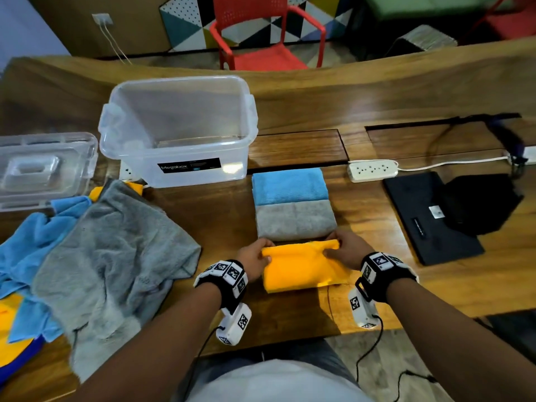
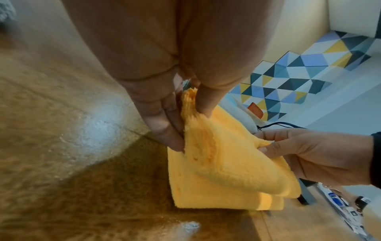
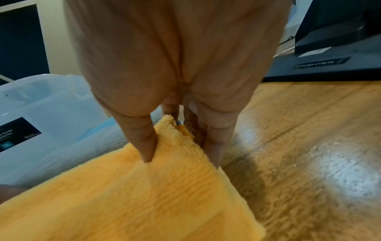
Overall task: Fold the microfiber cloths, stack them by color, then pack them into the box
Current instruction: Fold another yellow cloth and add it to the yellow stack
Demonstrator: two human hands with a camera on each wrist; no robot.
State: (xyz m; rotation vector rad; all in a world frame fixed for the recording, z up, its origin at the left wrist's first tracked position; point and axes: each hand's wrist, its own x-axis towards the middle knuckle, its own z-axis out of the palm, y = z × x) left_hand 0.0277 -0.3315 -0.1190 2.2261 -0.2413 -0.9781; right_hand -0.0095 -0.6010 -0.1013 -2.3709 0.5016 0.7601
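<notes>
An orange-yellow cloth [image 1: 301, 268] is seen nearest the person; a grey folded cloth [image 1: 295, 220] and a sky-blue folded cloth [image 1: 290, 185] are laid beyond it; a clear box [image 1: 179, 132] is marked by a black label with white lettering; a clear lid [image 1: 43, 169] is seen at the left; grey, blue and yellow are mixed in the loose heap [image 1: 87, 256]; the table [image 1: 377, 91] is brown with darker grain; the chair [image 1: 269, 39] is red; the wall panel [image 1: 185, 21] is patterned in teal, yellow, white, black and blue triangles; the wrist bands [image 1: 229, 274] are black with black-and-white square markers; the power strip [image 1: 372, 169] is white.
</notes>
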